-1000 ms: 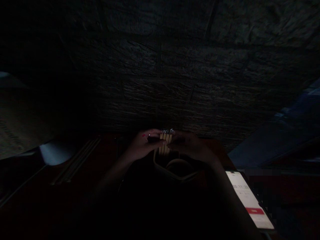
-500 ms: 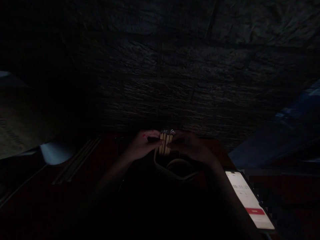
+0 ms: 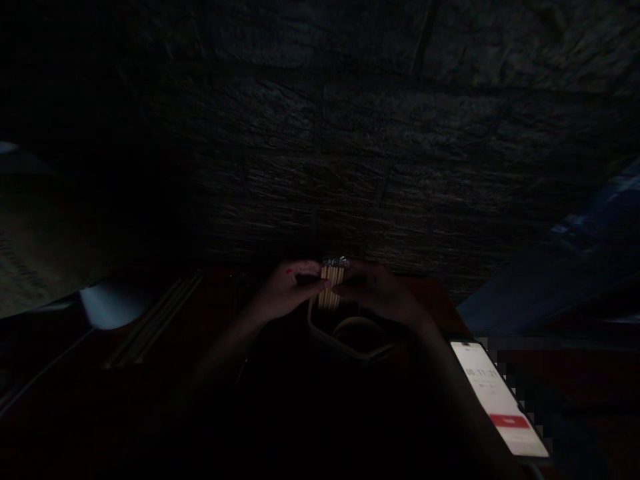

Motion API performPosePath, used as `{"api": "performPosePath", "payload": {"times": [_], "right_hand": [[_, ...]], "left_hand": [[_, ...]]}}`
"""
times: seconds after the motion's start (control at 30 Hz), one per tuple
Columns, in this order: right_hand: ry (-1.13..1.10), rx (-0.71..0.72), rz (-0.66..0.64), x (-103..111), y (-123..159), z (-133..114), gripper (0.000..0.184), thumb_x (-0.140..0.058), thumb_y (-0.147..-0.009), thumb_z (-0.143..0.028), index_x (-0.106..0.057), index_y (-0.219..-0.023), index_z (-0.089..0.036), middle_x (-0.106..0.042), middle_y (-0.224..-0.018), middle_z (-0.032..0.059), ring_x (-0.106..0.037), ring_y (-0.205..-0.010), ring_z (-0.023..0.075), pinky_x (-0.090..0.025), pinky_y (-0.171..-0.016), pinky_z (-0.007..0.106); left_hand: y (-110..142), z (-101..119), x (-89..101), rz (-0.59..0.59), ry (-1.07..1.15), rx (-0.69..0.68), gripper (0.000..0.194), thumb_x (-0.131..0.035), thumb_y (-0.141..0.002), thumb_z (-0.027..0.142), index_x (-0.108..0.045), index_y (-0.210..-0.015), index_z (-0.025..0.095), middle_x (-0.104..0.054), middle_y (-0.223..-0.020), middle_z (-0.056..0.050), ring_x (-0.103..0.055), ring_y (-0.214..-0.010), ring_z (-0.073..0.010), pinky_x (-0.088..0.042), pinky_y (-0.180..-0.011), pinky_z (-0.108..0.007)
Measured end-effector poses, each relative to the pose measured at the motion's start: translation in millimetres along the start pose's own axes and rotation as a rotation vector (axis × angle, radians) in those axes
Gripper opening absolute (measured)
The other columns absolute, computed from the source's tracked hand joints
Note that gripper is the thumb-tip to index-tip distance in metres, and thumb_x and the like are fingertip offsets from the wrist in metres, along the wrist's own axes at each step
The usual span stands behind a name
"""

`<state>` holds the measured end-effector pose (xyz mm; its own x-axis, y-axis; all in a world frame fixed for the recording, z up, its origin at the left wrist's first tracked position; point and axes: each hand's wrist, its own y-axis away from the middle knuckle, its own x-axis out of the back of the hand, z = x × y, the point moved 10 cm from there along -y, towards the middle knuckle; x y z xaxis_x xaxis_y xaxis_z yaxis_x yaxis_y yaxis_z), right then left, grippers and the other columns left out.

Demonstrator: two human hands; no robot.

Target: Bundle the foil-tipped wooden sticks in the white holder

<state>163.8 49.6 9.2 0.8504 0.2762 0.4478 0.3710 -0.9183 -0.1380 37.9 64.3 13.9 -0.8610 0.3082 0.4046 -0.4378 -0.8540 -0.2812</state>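
Observation:
A row of thin wooden sticks (image 3: pixel 329 297) stands upright between my hands, with something shiny and clear or silvery (image 3: pixel 335 262) along the top ends. My left hand (image 3: pixel 293 287) pinches the row from the left, its thumb across the front. On the other side my right hand (image 3: pixel 377 290) grips it, thumb also in front. Below the sticks sits a dark container with a pale rim (image 3: pixel 320 333), and a round-edged object (image 3: pixel 357 322) shows inside it. The dim light hides most detail.
Several long thin sticks (image 3: pixel 160 317) lie on the reddish table at left, near a whitish rounded object (image 3: pixel 115 307) and a brown printed package (image 3: pixel 40 247). A lit phone (image 3: pixel 500 400) shows a timer at right. A rough stone-patterned wall (image 3: pixel 320 133) rises behind.
The narrow gap in the row of sticks has closed, and the sticks now sit side by side. My right hand has shifted slightly left; my left hand is nearly still.

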Motion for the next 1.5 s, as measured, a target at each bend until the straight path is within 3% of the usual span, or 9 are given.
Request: {"api": "performPosePath", "payload": {"times": [0.6,0.9,1.1,1.17,1.3,1.4,1.5], "right_hand": [[-0.008,0.002,0.001,0.5,0.5,0.7,0.031,-0.069,-0.079,-0.029,-0.068,-0.109,-0.020,-0.073,-0.091,0.0040,-0.067,-0.080,0.0167,-0.051,-0.068,0.028],[-0.019,-0.017,-0.012,2.5,1.5,-1.1,0.026,-0.070,-0.078,-0.029,-0.069,-0.103,-0.022,-0.072,-0.090,0.0023,-0.067,-0.081,0.0163,-0.053,-0.071,0.028],[-0.075,0.016,-0.008,12.2,6.3,-1.3,0.016,-0.072,-0.077,-0.029,-0.070,-0.090,-0.020,-0.067,-0.116,0.0049,-0.066,-0.093,0.0165,-0.053,-0.076,0.027],[-0.093,0.039,-0.007,17.0,8.1,-3.3,0.022,-0.073,-0.077,-0.030,-0.070,-0.097,-0.021,-0.066,-0.119,0.0053,-0.066,-0.096,0.0165,-0.053,-0.080,0.028],[-0.153,0.005,-0.003,26.1,12.2,-4.5,0.045,-0.075,-0.075,-0.030,-0.062,-0.118,-0.022,-0.071,-0.105,0.0057,-0.068,-0.095,0.0181,-0.054,-0.085,0.034],[-0.181,0.004,0.038,35.5,16.4,-8.0,0.044,-0.077,-0.071,-0.032,-0.064,-0.111,-0.020,-0.069,-0.112,0.0076,-0.068,-0.100,0.0204,-0.054,-0.089,0.037],[-0.167,0.019,0.076,43.4,20.7,-10.1,0.041,-0.077,-0.070,-0.035,-0.067,-0.107,-0.020,-0.068,-0.119,0.0088,-0.067,-0.102,0.0218,-0.053,-0.092,0.039]], "left_hand": [[0.4,-1.9,2.1,-0.015,0.040,0.030,0.018,-0.070,-0.078,0.028,-0.069,-0.092,0.017,-0.075,-0.094,-0.004,-0.069,-0.091,-0.0192,-0.052,-0.082,-0.031],[0.6,-2.4,6.7,-0.005,0.028,0.049,0.027,-0.073,-0.075,0.028,-0.068,-0.099,0.016,-0.074,-0.097,-0.005,-0.068,-0.094,-0.0199,-0.052,-0.087,-0.033],[2.4,7.8,19.4,0.002,0.008,0.043,0.029,-0.072,-0.078,0.031,-0.070,-0.103,0.018,-0.073,-0.105,-0.005,-0.067,-0.099,-0.0184,-0.051,-0.088,-0.029],[3.2,7.9,28.6,0.046,-0.002,0.073,0.029,-0.070,-0.079,0.036,-0.070,-0.103,0.018,-0.073,-0.105,-0.006,-0.067,-0.092,-0.0173,-0.053,-0.078,-0.027],[5.2,-2.7,48.7,0.199,0.020,0.137,0.033,-0.065,-0.082,0.043,-0.069,-0.106,0.020,-0.074,-0.099,-0.005,-0.059,-0.061,-0.0112,-0.046,-0.055,-0.022],[11.7,-17.9,63.8,0.355,-0.026,0.176,0.035,-0.061,-0.083,0.049,-0.072,-0.092,0.017,-0.074,-0.082,-0.004,-0.052,-0.054,-0.0109,-0.040,-0.050,-0.023],[25.9,-27.9,74.3,0.473,-0.088,0.130,0.037,-0.058,-0.085,0.051,-0.070,-0.077,0.016,-0.066,-0.065,-0.002,-0.056,-0.062,-0.0141,-0.041,-0.057,-0.024]]}}
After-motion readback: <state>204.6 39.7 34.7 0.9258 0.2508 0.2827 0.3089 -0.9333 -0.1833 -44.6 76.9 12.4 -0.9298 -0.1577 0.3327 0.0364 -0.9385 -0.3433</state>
